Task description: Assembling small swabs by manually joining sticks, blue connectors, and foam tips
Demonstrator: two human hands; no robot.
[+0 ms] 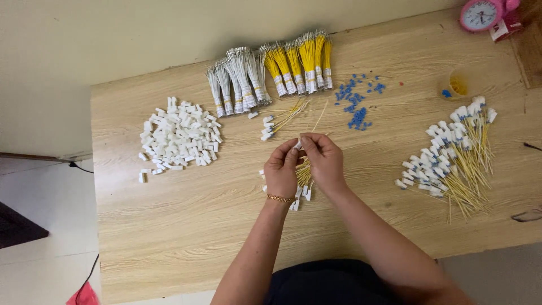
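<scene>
My left hand (280,169) and my right hand (323,160) meet over the middle of the wooden table (169,226). Their fingertips pinch a small white plastic connector (297,145) between them. A bunch of thin yellow wires with white connectors (304,179) hangs under my palms, partly hidden by them. My left wrist wears a gold bracelet (280,198). A few finished yellow wires with white ends (279,121) lie just beyond my fingers.
A heap of white connectors (178,138) lies at left. Bundles of white wires (237,82) and yellow wires (299,65) line the far edge. Blue small parts (355,104) are scattered at centre right. A pile of assembled wires (454,161), a small cup (454,85) and a pink clock (480,14) are at right.
</scene>
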